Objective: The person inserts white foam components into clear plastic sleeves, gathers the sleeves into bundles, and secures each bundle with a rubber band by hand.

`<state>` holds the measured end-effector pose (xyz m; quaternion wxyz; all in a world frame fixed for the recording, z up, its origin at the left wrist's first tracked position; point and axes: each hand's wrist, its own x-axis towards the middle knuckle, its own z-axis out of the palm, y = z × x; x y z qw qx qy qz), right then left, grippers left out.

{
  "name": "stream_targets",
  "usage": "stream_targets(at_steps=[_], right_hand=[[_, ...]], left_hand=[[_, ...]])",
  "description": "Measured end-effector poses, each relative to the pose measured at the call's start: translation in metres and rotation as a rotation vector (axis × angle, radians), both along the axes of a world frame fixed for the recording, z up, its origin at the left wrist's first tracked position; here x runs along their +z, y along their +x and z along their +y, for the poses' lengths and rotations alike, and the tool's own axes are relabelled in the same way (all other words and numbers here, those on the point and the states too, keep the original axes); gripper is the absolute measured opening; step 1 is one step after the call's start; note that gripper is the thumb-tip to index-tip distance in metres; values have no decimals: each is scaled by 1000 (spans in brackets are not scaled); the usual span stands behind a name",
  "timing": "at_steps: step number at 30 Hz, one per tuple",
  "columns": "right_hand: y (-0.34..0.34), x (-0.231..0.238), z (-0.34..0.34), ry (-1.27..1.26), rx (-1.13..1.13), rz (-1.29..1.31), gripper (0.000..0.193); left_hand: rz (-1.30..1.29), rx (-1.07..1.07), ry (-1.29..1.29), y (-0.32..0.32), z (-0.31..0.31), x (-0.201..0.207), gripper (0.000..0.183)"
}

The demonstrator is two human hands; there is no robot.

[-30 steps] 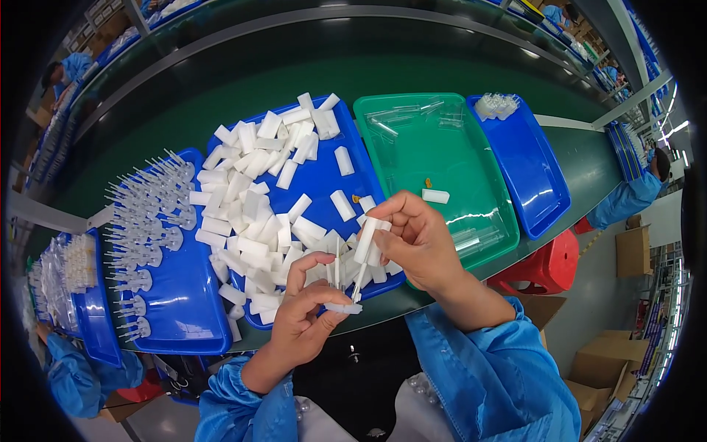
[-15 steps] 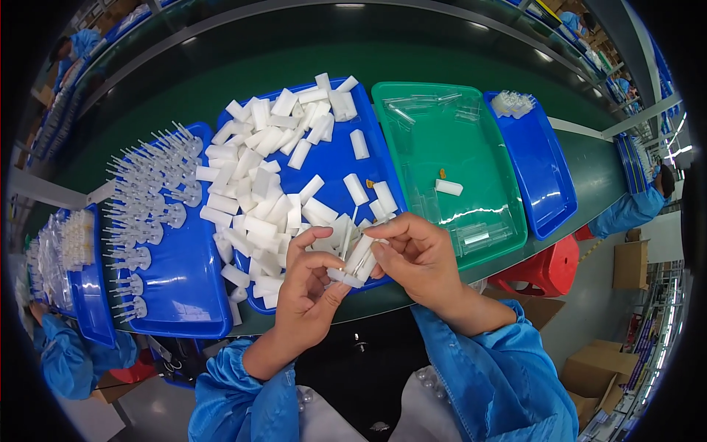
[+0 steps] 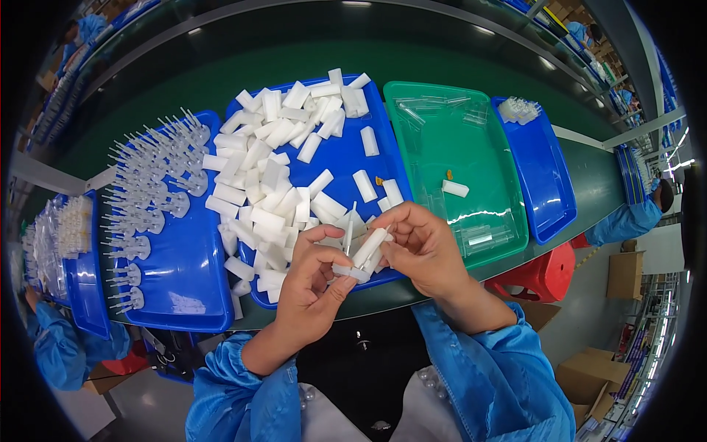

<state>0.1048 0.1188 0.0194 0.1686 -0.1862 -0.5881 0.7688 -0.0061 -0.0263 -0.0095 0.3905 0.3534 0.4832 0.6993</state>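
My left hand is closed around a translucent white pronged base, its flat end low and its thin prongs pointing up. A white foam-like cylinder stands tilted on this base among the prongs. From the right, my right hand pinches the upper end of that cylinder between thumb and fingers. Whether a prong runs inside the cylinder is hidden. Just beyond both hands, a blue tray bears a heap of similar white cylinders.
On the left, another blue tray carries rows of pronged bases. A green tray on the right holds clear tubes and one white cylinder. Past it lies a blue tray. A red stool stands beside the bench.
The view has shifted slightly, so the trays sit a little further right. Both hands keep their grip on the base and cylinder, and the cylinder leans a bit more to the right.
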Motion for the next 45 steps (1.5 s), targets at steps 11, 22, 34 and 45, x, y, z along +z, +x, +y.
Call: stream_targets(at_steps=[11, 22, 34, 45], right_hand=[[6, -11, -4, -181, -68, 50, 16], [11, -11, -5, -297, -31, 129, 19], [14, 14, -6, 65, 105, -61, 32], [7, 9, -24, 272, -61, 50, 55]], left_hand=[[52, -5, -35, 4, 1, 4, 20], [18, -61, -33, 2, 2, 7, 21], [-84, -119, -7, 4, 5, 6, 22], [315, 58, -25, 3, 3, 1, 18]])
